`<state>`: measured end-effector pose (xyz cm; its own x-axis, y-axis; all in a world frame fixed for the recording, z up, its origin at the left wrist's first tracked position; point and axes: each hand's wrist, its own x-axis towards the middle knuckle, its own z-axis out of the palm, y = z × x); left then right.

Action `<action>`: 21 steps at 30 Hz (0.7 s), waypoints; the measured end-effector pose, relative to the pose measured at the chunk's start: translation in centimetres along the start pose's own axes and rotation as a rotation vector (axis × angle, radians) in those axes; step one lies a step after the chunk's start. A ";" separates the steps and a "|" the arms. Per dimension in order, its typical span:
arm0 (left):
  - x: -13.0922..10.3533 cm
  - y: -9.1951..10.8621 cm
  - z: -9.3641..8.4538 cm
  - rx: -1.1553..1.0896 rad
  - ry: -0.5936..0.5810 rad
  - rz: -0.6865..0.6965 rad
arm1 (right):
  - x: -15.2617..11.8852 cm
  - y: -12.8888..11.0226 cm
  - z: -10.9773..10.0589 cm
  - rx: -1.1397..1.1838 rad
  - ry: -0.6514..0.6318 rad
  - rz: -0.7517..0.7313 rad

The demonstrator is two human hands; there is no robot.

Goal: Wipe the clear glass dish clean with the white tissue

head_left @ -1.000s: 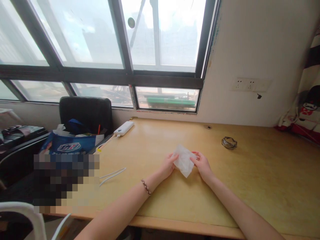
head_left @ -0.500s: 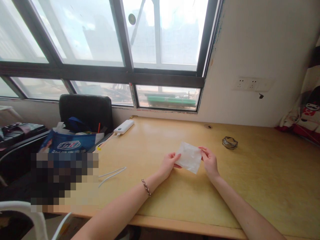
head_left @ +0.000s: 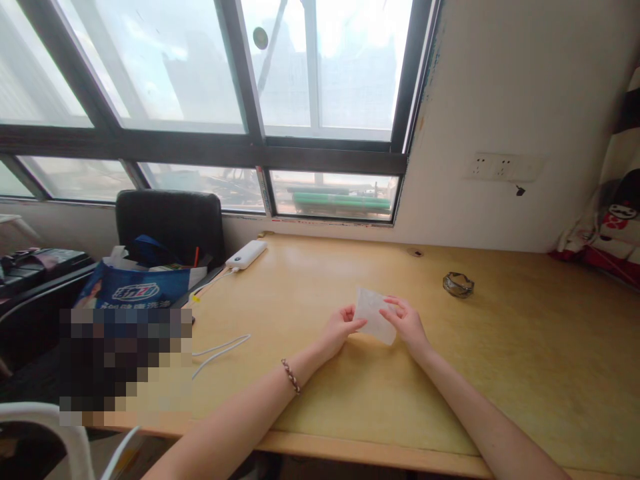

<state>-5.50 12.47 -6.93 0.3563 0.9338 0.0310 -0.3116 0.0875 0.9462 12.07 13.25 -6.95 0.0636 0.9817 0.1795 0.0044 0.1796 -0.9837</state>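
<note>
A thin, slightly creased white square sheet (head_left: pixel 373 319), perhaps tissue or paper, is held tilted just above the wooden table (head_left: pixel 310 287). My left hand (head_left: pixel 344 328) pinches its left edge, thumb on the front and fingers behind. At the upper right edge, my right hand (head_left: pixel 404 324) grips the sheet, its thumb and fingertips reaching over the front face. A braided bracelet (head_left: pixel 291 376) circles my left wrist.
A dark, glass-like ashtray (head_left: pixel 458 285) sits right of my hands. Near the table's left edge lie a white power bank (head_left: pixel 247 255) and a white cable (head_left: pixel 223 350). Beyond that edge, a blue bag (head_left: pixel 135 283) rests by a black chair (head_left: pixel 169 220).
My right hand has shifted left, from the sheet's right corner further onto its face. The sheet looks narrower and more turned. My left hand keeps its pinch.
</note>
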 end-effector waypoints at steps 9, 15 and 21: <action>-0.2 0.4 0.6 -0.128 -0.138 0.000 | -0.1 -0.4 -0.2 0.219 0.014 0.157; -0.3 0.4 0.4 -0.198 -0.171 -0.042 | 0.0 0.4 -0.2 0.278 0.089 0.146; -0.5 0.8 0.9 -0.211 -0.188 -0.083 | -0.2 -0.5 -0.4 0.158 0.139 0.014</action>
<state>-5.11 11.74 -5.89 0.5392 0.8414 0.0345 -0.4437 0.2490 0.8609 12.42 12.98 -6.52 0.1995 0.9680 0.1525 -0.1534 0.1845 -0.9708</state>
